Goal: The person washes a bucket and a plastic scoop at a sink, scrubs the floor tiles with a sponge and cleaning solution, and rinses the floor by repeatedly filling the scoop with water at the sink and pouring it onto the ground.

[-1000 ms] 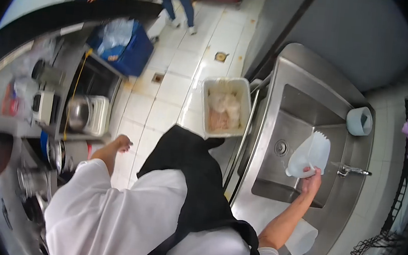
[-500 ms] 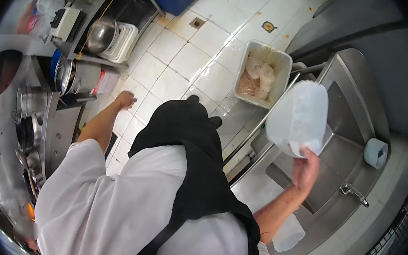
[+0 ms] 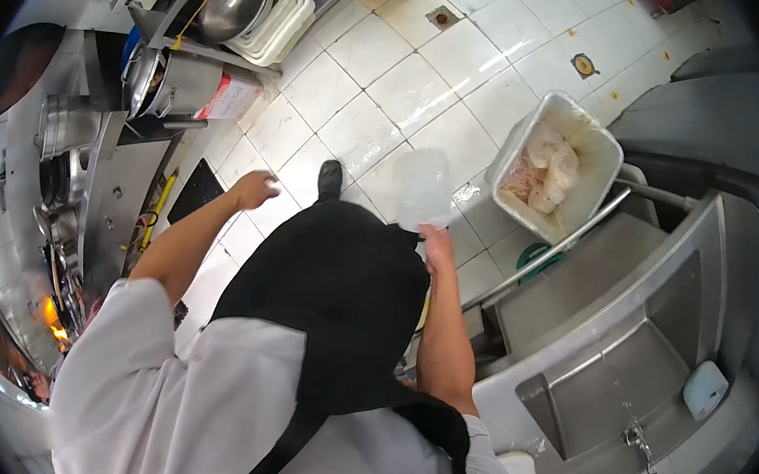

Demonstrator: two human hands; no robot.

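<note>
My right hand [image 3: 436, 247] grips the near edge of a translucent plastic container [image 3: 421, 186], held low over the floor in front of my apron. The container is see-through and a little blurred, so white tiles show through it. My left hand [image 3: 254, 190] hangs in the air on the other side of my body, its fingers loosely curled in with nothing visible in them. The black apron [image 3: 319, 295] covers my front between the two hands.
To the right stand a metal sink [image 3: 622, 379] with a faucet [image 3: 638, 445] and a bin [image 3: 555, 172] holding plastic bags. On the left are a stove side with pots [image 3: 70, 130], a flame [image 3: 54, 315], and a shelf with a steel bowl [image 3: 234, 6]. White tiles [image 3: 385, 82] look wet.
My right hand has swung the container from above the sink leftward to over the floor. My view has turned, and one dark shoe has stepped forward. The left hand stays raised at my side.
</note>
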